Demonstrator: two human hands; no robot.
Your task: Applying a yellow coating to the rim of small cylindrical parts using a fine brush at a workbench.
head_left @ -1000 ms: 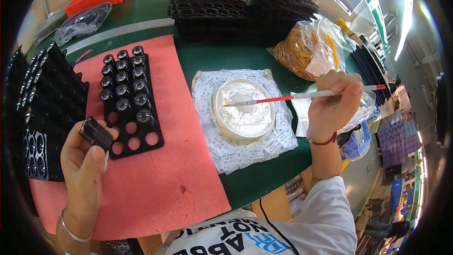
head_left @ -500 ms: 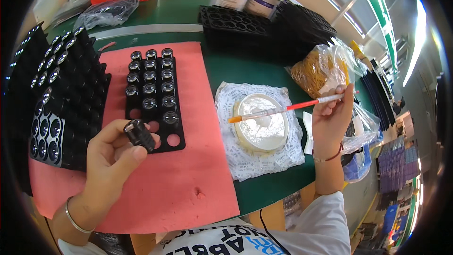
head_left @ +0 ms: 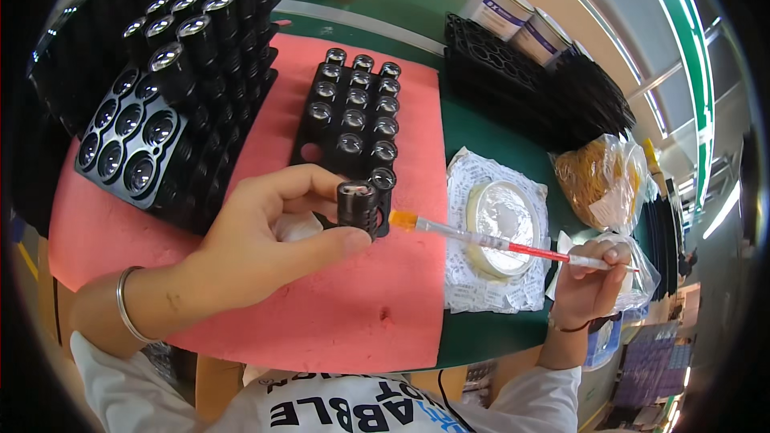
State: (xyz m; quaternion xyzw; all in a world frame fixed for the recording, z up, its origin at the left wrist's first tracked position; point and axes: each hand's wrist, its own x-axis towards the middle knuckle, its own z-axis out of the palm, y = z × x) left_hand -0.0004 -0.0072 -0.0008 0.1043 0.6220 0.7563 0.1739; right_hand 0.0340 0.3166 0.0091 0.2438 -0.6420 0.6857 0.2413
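My left hand pinches a short black ribbed lens barrel between thumb and fingers, its glassy end facing up. In my right hand is a thin paintbrush with a red handle, held near its rear end. The orange bristle tip points left, close beside the barrel; whether it touches I cannot tell. Behind the left hand, a black holed tray holds rows of similar barrels on a pink foam mat. Under the brush lies a round white dish of glossy material on a printed white sheet.
Stacked black trays of barrels stand on the left. Black trays and white cans line the back right. A clear bag of yellowish strands sits right of the dish. The table is green.
The view has shifted left. My left hand has brought the barrel rightward and turned it upright. The brush tip has moved from over the dish to beside the barrel.
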